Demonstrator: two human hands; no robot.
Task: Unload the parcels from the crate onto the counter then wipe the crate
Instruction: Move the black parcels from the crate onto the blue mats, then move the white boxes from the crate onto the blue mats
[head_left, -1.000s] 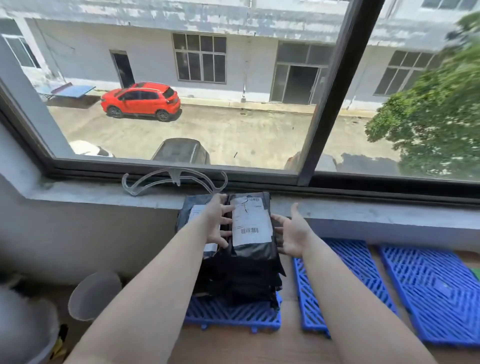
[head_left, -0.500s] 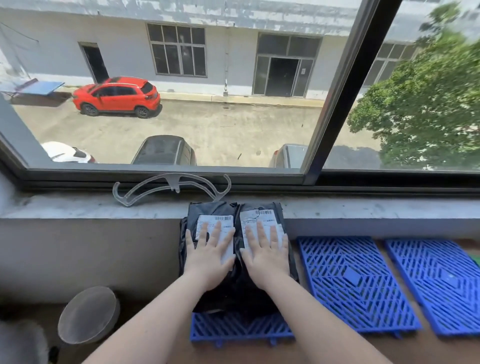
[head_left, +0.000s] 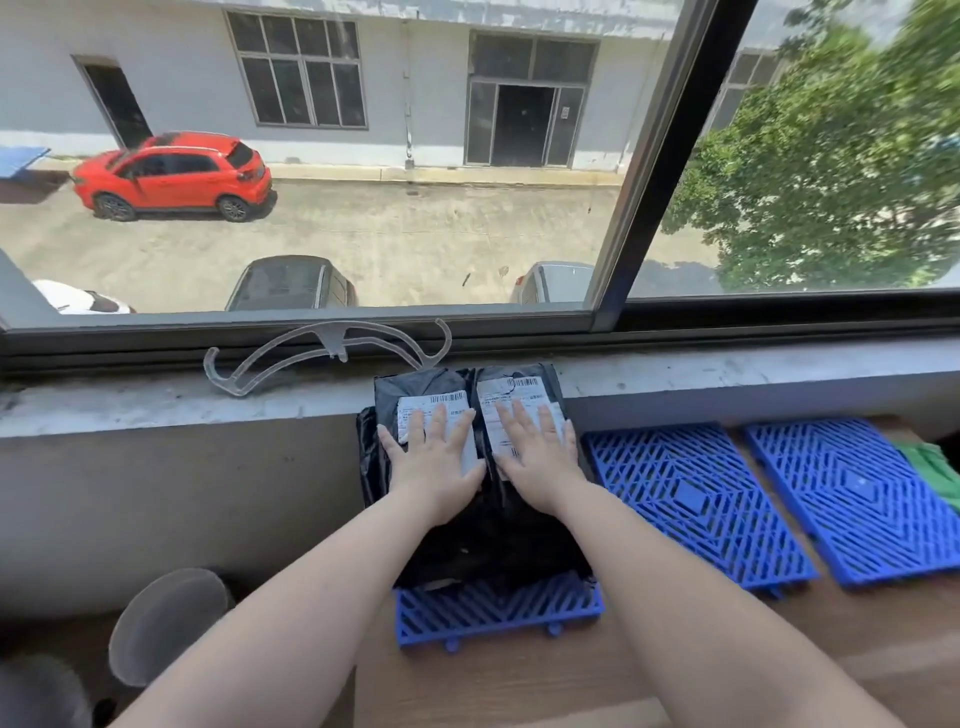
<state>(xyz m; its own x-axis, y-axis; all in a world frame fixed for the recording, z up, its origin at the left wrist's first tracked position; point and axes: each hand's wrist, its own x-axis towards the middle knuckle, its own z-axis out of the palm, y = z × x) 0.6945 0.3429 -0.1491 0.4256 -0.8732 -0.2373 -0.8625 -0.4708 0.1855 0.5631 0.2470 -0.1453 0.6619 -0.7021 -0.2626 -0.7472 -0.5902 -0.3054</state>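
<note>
Left hand (head_left: 434, 457) flat, fingers straight and spread, pressing on left stack of black parcels (head_left: 415, 395). Right hand (head_left: 537, 460) likewise flat on right stack (head_left: 519, 387), gripping nothing. Both stacks side by side, touching, on blue slatted panel (head_left: 498, 608) at wooden counter (head_left: 519, 680), far ends against window ledge (head_left: 156, 400). 2 more blue panels (head_left: 696, 499) to the right. Clear hanger (head_left: 332, 348) on ledge.
</note>
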